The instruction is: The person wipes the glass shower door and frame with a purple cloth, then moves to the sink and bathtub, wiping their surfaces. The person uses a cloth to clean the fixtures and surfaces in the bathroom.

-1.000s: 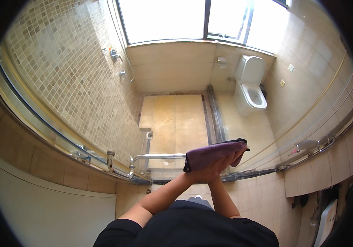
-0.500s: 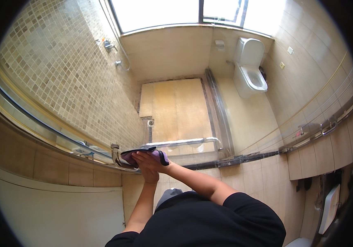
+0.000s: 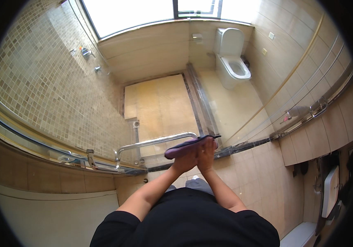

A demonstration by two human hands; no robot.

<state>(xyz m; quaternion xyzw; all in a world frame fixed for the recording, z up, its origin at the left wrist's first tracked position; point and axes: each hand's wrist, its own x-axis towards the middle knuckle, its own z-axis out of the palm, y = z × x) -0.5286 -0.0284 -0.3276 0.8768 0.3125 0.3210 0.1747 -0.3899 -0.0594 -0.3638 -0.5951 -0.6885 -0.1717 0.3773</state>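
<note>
Purple cloth [image 3: 186, 146] under both hands [image 3: 196, 157], long axis left-right

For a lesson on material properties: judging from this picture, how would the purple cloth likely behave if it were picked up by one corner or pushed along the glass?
The purple cloth lies flattened under both hands, so it is probably soft and would droop from one corner. It looks thin, so likely light. Pressed against the smooth glass panel, it would probably slide easily and bunch if pushed unevenly.
</note>
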